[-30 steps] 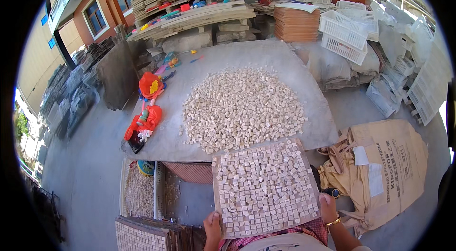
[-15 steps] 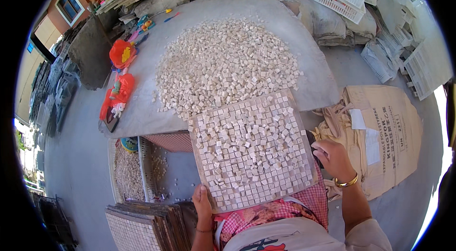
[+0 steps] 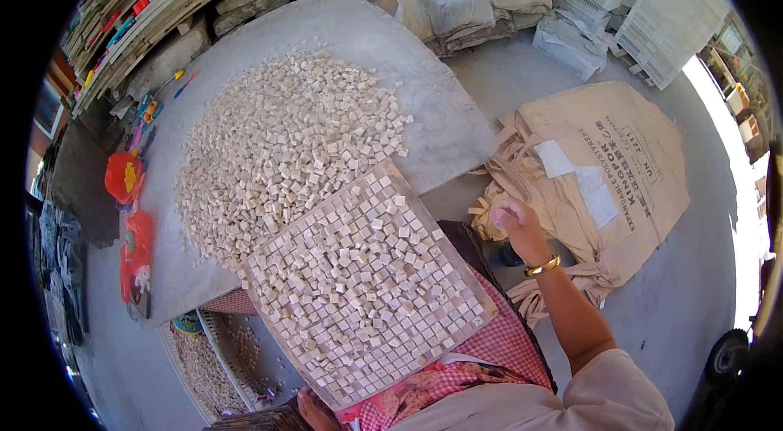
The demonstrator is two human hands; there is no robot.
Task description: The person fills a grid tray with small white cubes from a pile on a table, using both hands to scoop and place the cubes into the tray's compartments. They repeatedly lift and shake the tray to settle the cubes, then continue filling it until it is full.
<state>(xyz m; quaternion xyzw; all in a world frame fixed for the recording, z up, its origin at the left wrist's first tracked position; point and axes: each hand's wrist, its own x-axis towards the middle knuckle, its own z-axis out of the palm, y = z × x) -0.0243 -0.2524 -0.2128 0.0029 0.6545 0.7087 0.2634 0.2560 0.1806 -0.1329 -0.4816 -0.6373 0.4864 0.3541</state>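
Beside the table (image 3: pixel 444 109) on grey floor (image 3: pixel 652 333), left fingers (image 3: pixel 313 410) grasp a board (image 3: pixel 475 288); right fingers (image 3: pixel 507 217), cannot tell.

Tray: a square, shallow board (image 3: pixel 483 296) with a plain brownish rim, turned askew so that one corner points to the far side; its far-left edge meets the near edge of the heap.
Seated cubes: small off-white stone pieces (image 3: pixel 424 331) lying flat in straight rows, clearest along the near and right parts of the tray.
Loose cubes: similar pieces (image 3: pixel 351 276) scattered over the middle, tilted every way, some resting on top of the rows.
Heap: a broad, pale mound of like cubes (image 3: pixel 285 145), jumbled, beyond the tray and to its left.
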